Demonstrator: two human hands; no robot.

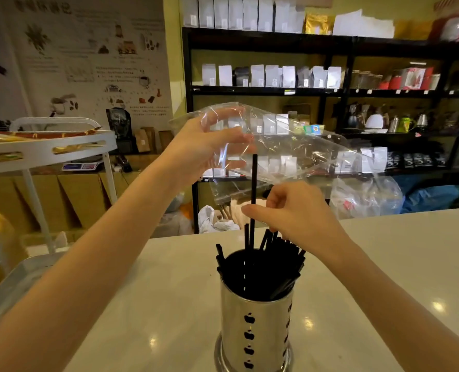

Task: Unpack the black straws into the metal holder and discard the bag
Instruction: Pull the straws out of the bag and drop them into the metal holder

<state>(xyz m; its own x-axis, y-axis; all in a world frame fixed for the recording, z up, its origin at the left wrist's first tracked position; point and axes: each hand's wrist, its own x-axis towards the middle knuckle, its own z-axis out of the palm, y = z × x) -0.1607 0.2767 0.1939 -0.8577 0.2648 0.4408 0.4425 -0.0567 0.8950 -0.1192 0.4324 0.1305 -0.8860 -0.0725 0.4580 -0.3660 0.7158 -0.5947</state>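
Last straw (254,183) upright, pinched in right hand (295,213) above holder (255,315) on counter (384,264); emptied bag (276,146) clutched in left hand (209,149). To finish well: lower vertically into gap among seated straws (276,261), bag kept clear

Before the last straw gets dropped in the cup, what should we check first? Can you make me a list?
1. Tall black straw is pinched by the right hand: ok.
2. Its lower end points into the shiny perforated metal holder: ok.
3. Holder stands upright on the pale countertop: ok.
4. Other black straws sit inside the holder, leaning to its sides: ok.
5. Clear crinkly plastic bag, held up by the left hand, has no straws left inside: ok, none visible.
6. A bin ready for the bag: cannot tell, none clearly in view.
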